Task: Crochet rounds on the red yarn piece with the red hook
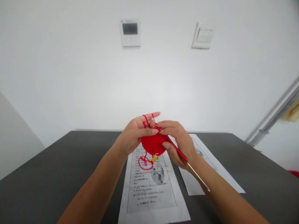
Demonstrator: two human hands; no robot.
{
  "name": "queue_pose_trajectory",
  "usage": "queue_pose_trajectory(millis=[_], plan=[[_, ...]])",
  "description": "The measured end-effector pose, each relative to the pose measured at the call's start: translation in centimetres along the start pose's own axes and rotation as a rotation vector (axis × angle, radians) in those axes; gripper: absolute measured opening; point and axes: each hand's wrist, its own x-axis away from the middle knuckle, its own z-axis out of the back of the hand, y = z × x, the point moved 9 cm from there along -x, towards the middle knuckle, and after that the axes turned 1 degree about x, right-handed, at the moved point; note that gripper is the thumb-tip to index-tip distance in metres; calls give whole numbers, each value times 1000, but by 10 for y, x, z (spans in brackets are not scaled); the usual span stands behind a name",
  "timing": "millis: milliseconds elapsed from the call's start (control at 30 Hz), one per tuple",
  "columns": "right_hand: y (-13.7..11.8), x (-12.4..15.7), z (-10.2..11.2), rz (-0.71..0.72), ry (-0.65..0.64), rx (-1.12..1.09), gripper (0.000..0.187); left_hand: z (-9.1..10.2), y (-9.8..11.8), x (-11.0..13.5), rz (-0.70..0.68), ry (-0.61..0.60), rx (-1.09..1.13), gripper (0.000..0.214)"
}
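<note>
My left hand (135, 132) pinches a round red crochet piece (153, 144) between thumb and fingers, with red yarn (146, 119) wound over its raised index finger. My right hand (178, 140) grips a crochet hook (187, 161) with a red handle and a metal shaft that points back along my forearm. The hook's tip sits at the top edge of the red piece. A yellow stitch marker (154, 157) and a loop of loose yarn (144, 162) hang below the piece. Both hands hover above the table.
A dark grey table (58, 174) carries two printed paper sheets, one (151, 193) under my hands and one (210, 174) to the right. A white wall behind bears a control panel (130, 32) and a light switch (202, 35). A metal rail (273, 116) slants at the right.
</note>
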Motion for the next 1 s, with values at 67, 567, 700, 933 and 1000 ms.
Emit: queue_pose_trajectory(millis=[67, 567, 700, 933, 1000], plan=[[1, -1, 2, -31, -24, -53, 18, -1, -1, 1, 28, -36, 1, 75], [17, -4, 12, -251, -189, -491, 19, -14, 0, 7, 88, -284, 37, 55], [23, -2, 13, -317, -187, -569, 20, -15, 2, 9, 84, -288, 39, 54], [18, -5, 18, -212, -155, -449, 23, -12, 3, 7, 61, -240, 54, 54], [17, -7, 17, -190, -164, -420, 24, -10, 2, 6, 64, -208, 32, 61]])
